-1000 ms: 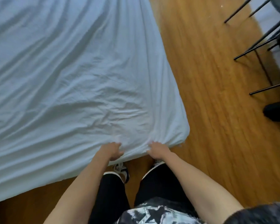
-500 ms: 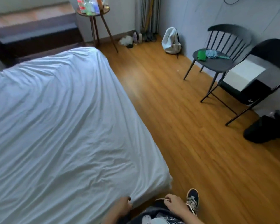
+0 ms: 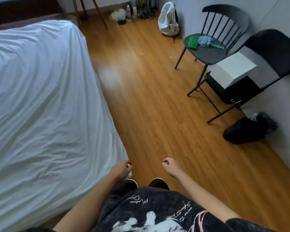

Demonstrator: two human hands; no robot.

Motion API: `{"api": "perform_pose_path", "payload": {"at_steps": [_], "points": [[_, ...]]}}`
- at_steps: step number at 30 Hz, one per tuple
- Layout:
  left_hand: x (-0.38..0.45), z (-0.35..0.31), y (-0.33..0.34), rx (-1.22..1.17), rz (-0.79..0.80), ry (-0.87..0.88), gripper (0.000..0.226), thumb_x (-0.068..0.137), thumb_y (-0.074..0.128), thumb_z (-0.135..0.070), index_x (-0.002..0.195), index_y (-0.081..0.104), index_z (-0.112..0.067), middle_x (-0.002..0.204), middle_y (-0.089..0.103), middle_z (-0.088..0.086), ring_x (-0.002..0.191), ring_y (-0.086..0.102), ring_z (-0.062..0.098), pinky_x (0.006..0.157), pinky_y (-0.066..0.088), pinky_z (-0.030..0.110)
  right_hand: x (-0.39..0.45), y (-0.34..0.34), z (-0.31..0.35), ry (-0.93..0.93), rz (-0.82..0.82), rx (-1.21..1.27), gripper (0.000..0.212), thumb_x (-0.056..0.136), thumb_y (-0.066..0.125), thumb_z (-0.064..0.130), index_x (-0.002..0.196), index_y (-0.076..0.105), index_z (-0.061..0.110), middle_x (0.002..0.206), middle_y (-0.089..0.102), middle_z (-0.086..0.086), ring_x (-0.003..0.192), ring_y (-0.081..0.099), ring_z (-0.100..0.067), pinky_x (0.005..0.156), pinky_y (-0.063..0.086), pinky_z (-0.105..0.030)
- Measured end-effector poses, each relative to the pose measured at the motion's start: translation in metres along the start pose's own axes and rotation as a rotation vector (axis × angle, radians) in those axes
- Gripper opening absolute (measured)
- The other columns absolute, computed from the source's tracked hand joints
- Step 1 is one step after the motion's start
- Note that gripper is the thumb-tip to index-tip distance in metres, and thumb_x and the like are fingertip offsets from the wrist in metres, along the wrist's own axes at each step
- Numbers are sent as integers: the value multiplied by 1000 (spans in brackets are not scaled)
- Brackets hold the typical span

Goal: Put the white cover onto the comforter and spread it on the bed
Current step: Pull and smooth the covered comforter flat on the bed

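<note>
The white-covered comforter (image 3: 40, 106) lies spread over the bed, filling the left half of the view, its surface wrinkled. Its near right corner hangs just beside my left hand (image 3: 121, 169). That hand hovers at the corner with loosely curled fingers and holds nothing. My right hand (image 3: 172, 166) hangs over the wooden floor, apart from the comforter, fingers loosely curled and empty.
A wooden floor (image 3: 149, 97) runs along the bed's right side. Two black chairs (image 3: 224, 39) stand against the right wall, one bearing a white box (image 3: 233, 71). A dark bag (image 3: 246, 129) lies on the floor, a white backpack (image 3: 168, 20) at the back.
Both hands gripped the comforter's corner a second ago; they have let go and pulled back. The view has lifted and turned right toward the floor and chairs.
</note>
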State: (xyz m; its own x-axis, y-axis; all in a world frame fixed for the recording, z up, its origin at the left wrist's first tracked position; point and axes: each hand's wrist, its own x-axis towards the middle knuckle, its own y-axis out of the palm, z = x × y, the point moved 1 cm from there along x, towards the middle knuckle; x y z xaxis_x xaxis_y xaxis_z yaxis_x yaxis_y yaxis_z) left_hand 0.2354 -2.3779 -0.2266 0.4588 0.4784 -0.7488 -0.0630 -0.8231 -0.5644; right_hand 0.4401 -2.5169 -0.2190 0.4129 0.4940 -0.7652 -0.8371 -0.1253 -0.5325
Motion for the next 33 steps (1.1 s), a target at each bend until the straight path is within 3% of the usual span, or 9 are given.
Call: {"api": "perform_pose_path", "payload": {"at_steps": [7, 12, 15, 28, 33], "points": [[55, -70, -20, 25, 40, 55, 38, 101, 43, -34, 131, 54, -14, 133, 59, 7, 118, 56, 25, 92, 44, 31, 48, -62, -6, 31, 39, -12, 35, 96, 45, 35, 125, 58, 21, 129, 60, -2, 113, 56, -23, 93, 48, -36], [114, -95, -63, -31, 9, 42, 37, 98, 44, -40, 126, 58, -19, 125, 63, 3, 109, 59, 22, 89, 49, 35, 97, -106, 30, 0, 82, -53, 37, 99, 45, 32, 132, 54, 17, 135, 56, -4, 121, 52, -24, 94, 43, -32], [154, -102, -101, -63, -9, 42, 39, 98, 44, -38, 130, 55, -21, 130, 61, 3, 113, 59, 23, 90, 48, 35, 141, -135, 64, -12, 108, -97, 38, 99, 45, 31, 133, 54, 16, 136, 55, -5, 122, 51, -24, 95, 42, -30], [306, -110, -324, -192, -58, 19, 41, 100, 42, -34, 135, 52, -15, 132, 60, 5, 113, 59, 20, 92, 48, 31, 316, -272, 292, -125, 96, -155, 36, 98, 46, 30, 131, 55, 17, 133, 57, -1, 123, 50, -22, 93, 40, -29], [385, -90, -413, -225, -123, -64, 41, 100, 44, -35, 136, 51, -16, 136, 56, 4, 118, 56, 18, 95, 48, 29, 417, -315, 390, -181, 150, -213, 31, 97, 46, 30, 125, 58, 20, 124, 62, -3, 105, 57, -21, 87, 45, -32]]}}
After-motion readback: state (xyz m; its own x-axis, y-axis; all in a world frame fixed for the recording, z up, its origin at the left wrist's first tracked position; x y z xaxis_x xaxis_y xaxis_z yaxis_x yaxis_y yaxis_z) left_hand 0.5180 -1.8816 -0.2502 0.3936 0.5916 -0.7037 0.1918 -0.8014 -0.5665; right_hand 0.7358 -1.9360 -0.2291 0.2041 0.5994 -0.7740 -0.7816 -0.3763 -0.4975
